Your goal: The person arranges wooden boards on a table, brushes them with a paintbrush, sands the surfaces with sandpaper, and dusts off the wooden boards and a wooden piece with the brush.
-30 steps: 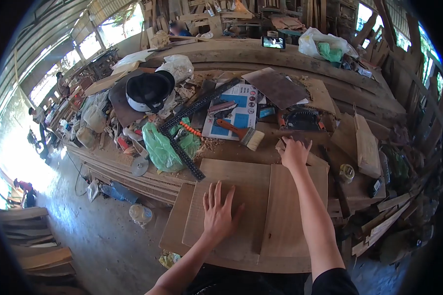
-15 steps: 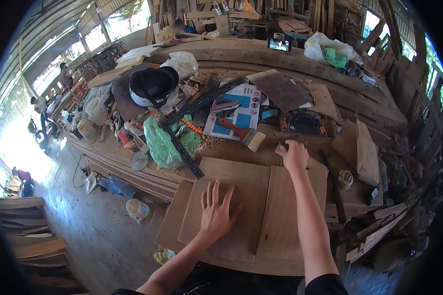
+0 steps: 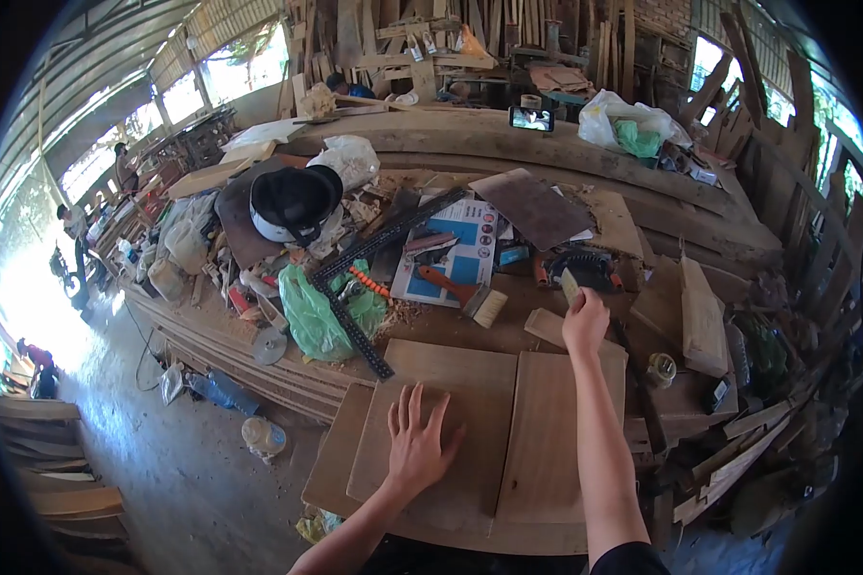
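Left hand (image 3: pixel 420 450) lies flat, fingers spread, on the board (image 3: pixel 470 383) on the near side of the brush (image 3: pixel 467 296), right hand (image 3: pixel 586 324) pinches a small pale piece (image 3: pixel 570 285) (can't tell what) to the brush's right.

Broad brown board (image 3: pixel 481 398) flat beside narrower board (image 3: pixel 545 441); small pale piece (image 3: pixel 570 284) held tilted.

We see faint grain on our brown board (image 3: pixel 544 436), and a strip (image 3: pixel 570 285) of pale yellow. Our brush (image 3: pixel 466 294) has a reddish-brown handle and cream bristles. The angle square (image 3: pixel 354 331) is black with paler dots, the printed sheet (image 3: pixel 477 247) blue and white, the bag (image 3: pixel 309 318) green, the headgear (image 3: pixel 292 199) black and white.
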`<state>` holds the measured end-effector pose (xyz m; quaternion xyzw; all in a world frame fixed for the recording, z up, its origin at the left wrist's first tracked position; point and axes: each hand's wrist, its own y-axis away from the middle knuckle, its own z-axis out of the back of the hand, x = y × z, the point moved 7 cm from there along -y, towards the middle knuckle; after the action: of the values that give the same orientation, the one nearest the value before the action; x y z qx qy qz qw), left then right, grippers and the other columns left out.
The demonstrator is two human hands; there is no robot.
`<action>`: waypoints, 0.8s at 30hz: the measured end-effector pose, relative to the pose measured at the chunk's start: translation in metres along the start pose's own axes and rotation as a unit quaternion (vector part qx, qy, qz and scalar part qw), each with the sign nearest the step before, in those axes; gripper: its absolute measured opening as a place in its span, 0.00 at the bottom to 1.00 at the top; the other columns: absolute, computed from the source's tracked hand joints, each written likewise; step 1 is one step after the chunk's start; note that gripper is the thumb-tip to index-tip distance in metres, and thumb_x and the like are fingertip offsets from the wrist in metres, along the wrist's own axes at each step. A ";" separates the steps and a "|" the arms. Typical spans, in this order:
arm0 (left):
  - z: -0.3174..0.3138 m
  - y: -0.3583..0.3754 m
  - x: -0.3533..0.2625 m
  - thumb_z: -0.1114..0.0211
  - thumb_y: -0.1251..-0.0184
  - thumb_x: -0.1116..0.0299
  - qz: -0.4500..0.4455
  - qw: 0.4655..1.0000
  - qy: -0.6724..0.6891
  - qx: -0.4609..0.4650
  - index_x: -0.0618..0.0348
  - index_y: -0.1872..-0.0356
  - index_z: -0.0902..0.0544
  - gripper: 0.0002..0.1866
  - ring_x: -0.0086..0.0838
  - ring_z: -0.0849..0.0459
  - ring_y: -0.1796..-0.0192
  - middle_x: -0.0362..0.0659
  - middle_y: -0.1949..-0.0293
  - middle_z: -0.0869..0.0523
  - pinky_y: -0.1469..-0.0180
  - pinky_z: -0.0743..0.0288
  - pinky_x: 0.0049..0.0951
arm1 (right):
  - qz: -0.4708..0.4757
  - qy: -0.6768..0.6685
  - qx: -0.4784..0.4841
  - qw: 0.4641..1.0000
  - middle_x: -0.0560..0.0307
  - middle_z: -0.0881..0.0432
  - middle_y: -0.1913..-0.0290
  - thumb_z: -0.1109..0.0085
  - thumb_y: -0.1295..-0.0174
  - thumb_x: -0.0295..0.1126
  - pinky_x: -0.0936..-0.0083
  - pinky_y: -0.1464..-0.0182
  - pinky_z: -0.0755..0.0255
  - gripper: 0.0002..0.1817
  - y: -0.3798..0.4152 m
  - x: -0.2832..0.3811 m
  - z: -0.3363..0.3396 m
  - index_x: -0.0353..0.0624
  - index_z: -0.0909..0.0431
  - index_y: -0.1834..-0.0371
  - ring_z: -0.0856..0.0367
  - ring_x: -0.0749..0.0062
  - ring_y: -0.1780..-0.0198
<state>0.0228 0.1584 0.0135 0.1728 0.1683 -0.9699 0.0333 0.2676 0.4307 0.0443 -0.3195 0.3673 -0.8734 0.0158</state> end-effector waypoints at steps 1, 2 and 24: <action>0.001 0.000 0.001 0.32 0.28 0.50 0.002 1.000 -0.001 -0.001 0.51 0.26 0.28 0.34 0.59 0.45 0.18 0.61 0.22 0.40 0.20 0.53 0.63 | 0.002 -0.005 -0.014 1.000 0.39 0.12 0.63 0.43 0.29 0.30 0.46 0.54 0.21 0.08 -0.010 -0.004 0.007 0.43 0.14 0.59 0.13 0.37 0.59; 0.001 0.001 0.001 0.32 0.28 0.51 0.004 1.000 0.001 0.000 0.51 0.26 0.27 0.33 0.59 0.45 0.18 0.61 0.22 0.40 0.20 0.53 0.63 | 0.009 -0.004 -0.024 1.000 0.39 0.12 0.63 0.43 0.29 0.30 0.46 0.54 0.21 0.08 -0.019 -0.011 0.017 0.43 0.14 0.59 0.13 0.37 0.59; 0.002 0.005 0.003 0.34 0.27 0.54 0.003 0.999 0.036 -0.027 0.50 0.31 0.23 0.26 0.59 0.45 0.19 0.59 0.25 0.36 0.22 0.53 0.68 | 0.339 0.110 0.289 0.889 0.43 0.11 0.53 0.32 0.37 0.38 0.44 0.30 0.29 0.23 0.199 0.059 0.186 0.36 0.17 0.43 0.17 0.47 0.41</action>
<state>0.0200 0.1533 0.0131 0.2074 0.1955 -0.9579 0.0347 0.2855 0.1531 0.0447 -0.0586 0.1844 -0.9120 0.3618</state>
